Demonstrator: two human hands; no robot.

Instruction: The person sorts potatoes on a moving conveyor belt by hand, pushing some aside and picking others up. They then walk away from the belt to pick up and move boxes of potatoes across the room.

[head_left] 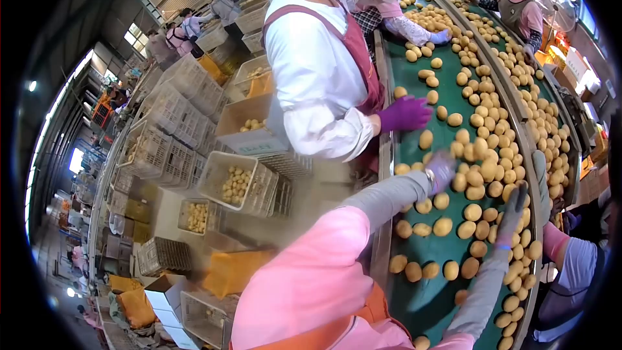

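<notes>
While the right hand (514, 210) hovers splayed and empty over the round yellow-brown fruits (473, 211) on the green conveyor belt (429, 298), left hand (441, 170) too blurred to tell, looks mid-sort; next calls for a clean single-fruit pick.

Bright, even daylight from left windows (78, 155); heavy fisheye warp, black vignette, motion-blurred left hand (440, 170).

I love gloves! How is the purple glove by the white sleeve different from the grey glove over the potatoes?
The purple glove is bright purple; the right hand wears dull grey. The purple glove leaves a puffy white sleeve, the right hand a snug grey one. The purple glove has few potatoes around, the right hand many. Both reach over the green belt.
</notes>
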